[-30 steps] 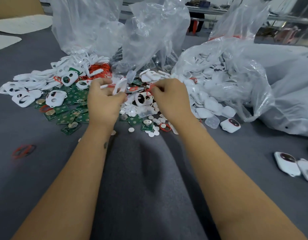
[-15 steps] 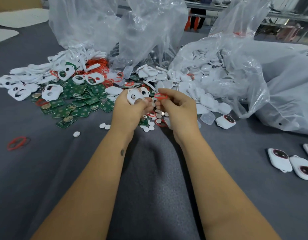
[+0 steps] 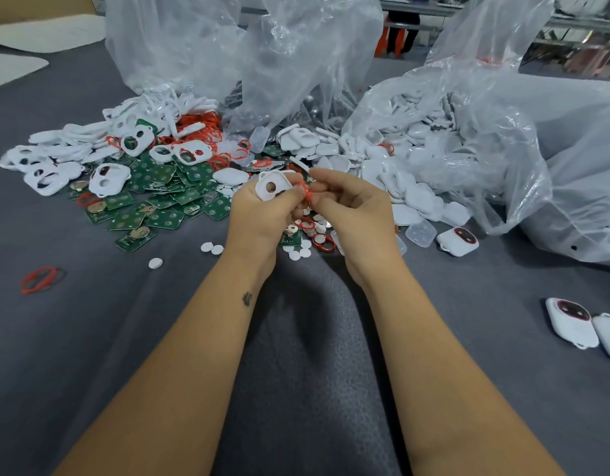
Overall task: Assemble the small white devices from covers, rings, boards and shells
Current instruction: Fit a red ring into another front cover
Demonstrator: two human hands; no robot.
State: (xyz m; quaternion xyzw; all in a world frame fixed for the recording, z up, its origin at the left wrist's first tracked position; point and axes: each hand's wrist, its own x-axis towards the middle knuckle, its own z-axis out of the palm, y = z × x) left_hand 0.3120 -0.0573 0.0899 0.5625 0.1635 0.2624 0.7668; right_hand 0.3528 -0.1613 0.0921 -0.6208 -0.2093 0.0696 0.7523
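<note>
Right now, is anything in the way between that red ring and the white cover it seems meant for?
Nothing visible. The right hand pinches the red ring right beside the white cover gripped by the left hand, above the parts pile.

1. Two bare forearms are seen, reaching in from the bottom edge — no sleeves, cuffs or gloves are worn on the parts in view.
2. The left hand (image 3: 258, 214) and the right hand (image 3: 353, 214) are uncovered; no rings or wristbands can be made out.
3. A small dark tattoo (image 3: 247, 299) is carried on the left forearm, just below the wrist — its design cannot be read.
</note>
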